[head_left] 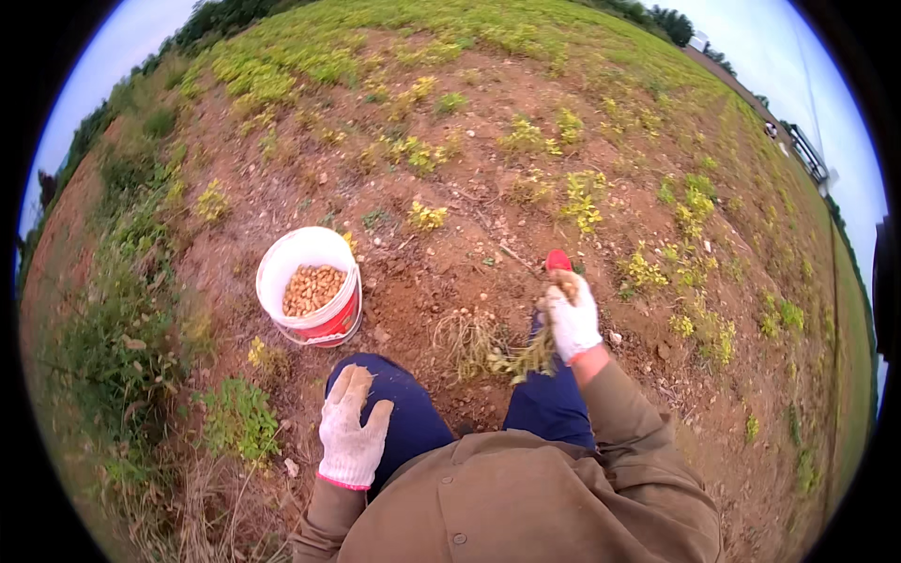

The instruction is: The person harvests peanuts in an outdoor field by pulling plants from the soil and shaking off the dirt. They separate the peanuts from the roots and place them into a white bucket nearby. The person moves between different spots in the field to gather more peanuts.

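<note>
My left hand (355,429), in a white knit glove with soil-stained fingers, rests on my left knee, thumb apart and nothing in it. My right hand (571,313), gloved alike, is bent over my right lower leg, its fingers partly curled. Whether it grips anything cannot be made out. Just past its fingertips shows a red object (558,260), perhaps a shoe tip or a handle end. Pulled peanut plants (468,345) with dry roots lie between my legs, their leafy stems (528,359) reaching beneath my right wrist. Peanuts in the shell (313,288) partly fill a white-and-red plastic bucket (276,264) ahead on my left.
Reddish loose soil (394,302) with stones surrounds me. Yellowing plants (581,200) grow ahead and to the right. Tall weeds (120,373) stand on the left, with a green leafy plant (239,419) near my left hand. A dry stick (516,257) lies ahead.
</note>
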A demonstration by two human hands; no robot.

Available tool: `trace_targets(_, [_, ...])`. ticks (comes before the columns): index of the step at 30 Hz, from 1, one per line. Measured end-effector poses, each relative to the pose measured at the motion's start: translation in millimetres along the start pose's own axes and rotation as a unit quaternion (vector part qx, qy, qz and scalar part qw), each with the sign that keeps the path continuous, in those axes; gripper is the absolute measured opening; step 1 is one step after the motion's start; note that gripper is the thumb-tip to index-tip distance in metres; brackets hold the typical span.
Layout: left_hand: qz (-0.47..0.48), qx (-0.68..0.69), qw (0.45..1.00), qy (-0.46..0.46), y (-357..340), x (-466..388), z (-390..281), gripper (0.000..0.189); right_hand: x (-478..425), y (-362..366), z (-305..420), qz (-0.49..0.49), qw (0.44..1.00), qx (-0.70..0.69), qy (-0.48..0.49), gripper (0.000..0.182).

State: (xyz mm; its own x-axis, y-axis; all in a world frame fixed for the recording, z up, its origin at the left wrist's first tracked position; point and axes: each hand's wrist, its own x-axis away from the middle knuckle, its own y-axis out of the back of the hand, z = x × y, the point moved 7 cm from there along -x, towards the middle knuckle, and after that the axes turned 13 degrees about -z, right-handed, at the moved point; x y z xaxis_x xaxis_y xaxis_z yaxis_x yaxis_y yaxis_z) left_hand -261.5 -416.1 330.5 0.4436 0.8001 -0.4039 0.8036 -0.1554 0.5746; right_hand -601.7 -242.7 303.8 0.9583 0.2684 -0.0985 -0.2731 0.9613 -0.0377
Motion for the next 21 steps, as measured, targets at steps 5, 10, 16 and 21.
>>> trace_targets(5, [-0.076,-0.032,0.982,0.171,40.4,61.0,111.5,0.023,20.1,408.9,-101.0,-0.158,0.897,0.403,-0.087,0.038])
trace_targets(10, [0.041,-0.157,0.918,0.362,29.7,183.8,213.7,0.026,47.0,358.2,-133.3,-0.042,0.812,0.577,-0.071,0.043])
trace_targets(16, [0.128,-0.180,0.938,0.266,-44.7,171.3,249.7,0.022,41.7,162.0,-116.1,0.107,0.766,0.630,0.070,0.046])
trace_targets(21, [0.071,-0.281,0.945,0.152,-38.5,98.0,327.7,0.045,26.1,114.1,-121.1,0.140,0.703,0.694,0.066,0.049])
